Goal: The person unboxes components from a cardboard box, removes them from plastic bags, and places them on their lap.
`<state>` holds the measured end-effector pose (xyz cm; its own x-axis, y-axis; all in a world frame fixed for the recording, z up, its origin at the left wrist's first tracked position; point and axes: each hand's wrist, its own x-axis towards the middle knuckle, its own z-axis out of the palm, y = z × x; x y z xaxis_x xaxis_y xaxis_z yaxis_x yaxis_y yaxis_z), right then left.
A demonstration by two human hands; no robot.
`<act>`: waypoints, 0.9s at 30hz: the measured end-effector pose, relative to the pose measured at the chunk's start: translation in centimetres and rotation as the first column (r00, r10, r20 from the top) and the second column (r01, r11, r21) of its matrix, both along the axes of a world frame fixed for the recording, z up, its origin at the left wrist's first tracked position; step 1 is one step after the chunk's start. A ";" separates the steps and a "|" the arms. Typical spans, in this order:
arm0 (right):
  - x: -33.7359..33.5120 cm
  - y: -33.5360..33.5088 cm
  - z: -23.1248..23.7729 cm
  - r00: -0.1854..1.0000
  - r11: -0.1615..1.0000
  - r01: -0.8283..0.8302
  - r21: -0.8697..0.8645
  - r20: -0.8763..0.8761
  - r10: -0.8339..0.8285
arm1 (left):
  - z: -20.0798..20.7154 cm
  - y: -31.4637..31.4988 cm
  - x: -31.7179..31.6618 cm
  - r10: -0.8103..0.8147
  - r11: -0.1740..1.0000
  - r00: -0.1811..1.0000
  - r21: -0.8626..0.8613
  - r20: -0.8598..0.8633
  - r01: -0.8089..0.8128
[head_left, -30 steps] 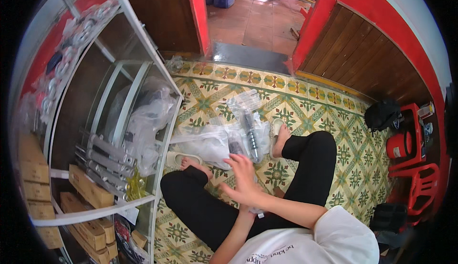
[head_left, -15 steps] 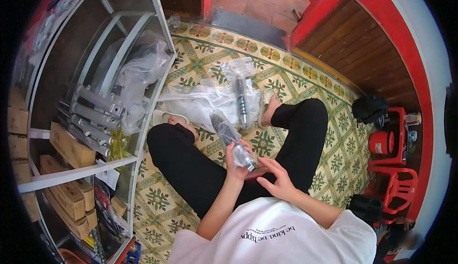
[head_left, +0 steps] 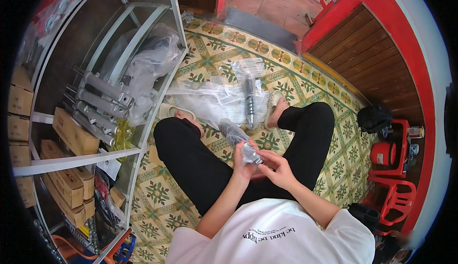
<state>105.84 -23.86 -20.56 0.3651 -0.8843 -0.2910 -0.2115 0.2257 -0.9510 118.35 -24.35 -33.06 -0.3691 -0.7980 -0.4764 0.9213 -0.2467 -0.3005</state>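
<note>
Between my knees I hold a shock absorber point(head_left: 232, 134) in clear plastic wrap, slanting with its metal end toward me. My left hand point(head_left: 243, 165) is wrapped round it near that end. At the metal end itself, my right hand point(head_left: 278, 168) pinches with thumb and fingers; its fingertips are partly hidden, so the exact grip on the wrap or metal is unclear. A second shock absorber point(head_left: 250, 103), dark with a coil spring, lies on the floor between my feet, on clear plastic wrapping point(head_left: 200, 103).
On my left stands a metal-framed shelf point(head_left: 90, 158) with grey fork tubes point(head_left: 102, 104), bagged parts point(head_left: 150, 68) and cardboard boxes point(head_left: 74, 133). To the right are a red plastic chair point(head_left: 398, 199), a red bucket point(head_left: 381, 154) and a black bag point(head_left: 373, 118). A doorway opens ahead.
My right hand has moved in from beside the wrapped shock absorber to its metal end, its fingers closing there. My left hand keeps its hold. The whole view has shifted slightly.
</note>
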 end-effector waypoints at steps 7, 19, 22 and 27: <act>-0.7 -0.4 -1.3 0.998 1.000 0.022 -0.008 -0.065 -0.022 | -0.8 -0.1 -0.2 -0.062 0.995 0.997 0.087 0.043 0.058; -0.8 1.0 -2.2 0.952 0.991 0.118 -0.062 -0.278 -0.131 | -2.0 0.3 -0.9 -0.271 0.933 0.949 0.288 0.162 0.218; -1.1 0.9 -2.2 0.935 0.987 0.109 -0.119 -0.324 -0.143 | -1.7 0.4 -1.1 -0.261 0.951 0.927 0.234 0.271 0.200; -1.7 1.1 -3.5 0.942 0.970 0.084 -0.228 -0.298 -0.152 | -2.5 0.1 -1.0 -0.297 0.946 0.901 0.228 0.315 0.232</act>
